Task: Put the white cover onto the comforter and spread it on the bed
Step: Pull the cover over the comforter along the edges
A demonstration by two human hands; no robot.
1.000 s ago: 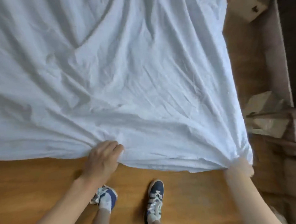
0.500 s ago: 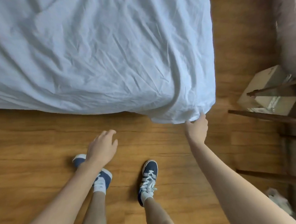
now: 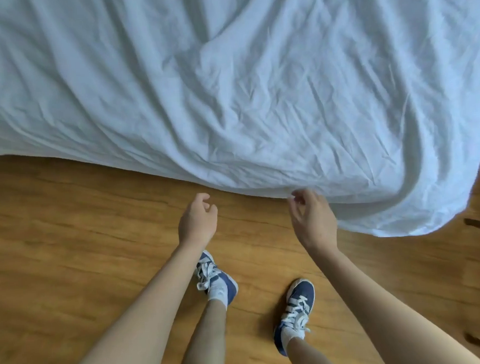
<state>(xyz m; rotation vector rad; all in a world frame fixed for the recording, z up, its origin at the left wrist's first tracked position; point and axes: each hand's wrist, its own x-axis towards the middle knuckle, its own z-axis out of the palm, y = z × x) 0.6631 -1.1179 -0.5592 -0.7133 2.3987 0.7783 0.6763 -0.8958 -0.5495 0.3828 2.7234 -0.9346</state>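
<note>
White cover [image 3: 256, 97] of thin matt cotton-type cloth, heavily creased, soft folds at the hem, floor [image 3: 70, 246] wood-grain laminate w/ a low satin sheen, sneakers [image 3: 298, 306] blue suede-look uppers w/ white woven laces, white knit socks

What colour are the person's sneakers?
The lace-up sneakers are navy blue with white stripes and laces, clearest in the head view.

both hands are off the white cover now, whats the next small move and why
Probably take hold of the near edge again with the right hand and tug it straight. The white cover is wrinkled, and its corner sags in a fold toward the wooden floor. The left hand hangs loose, holding nothing.
</note>
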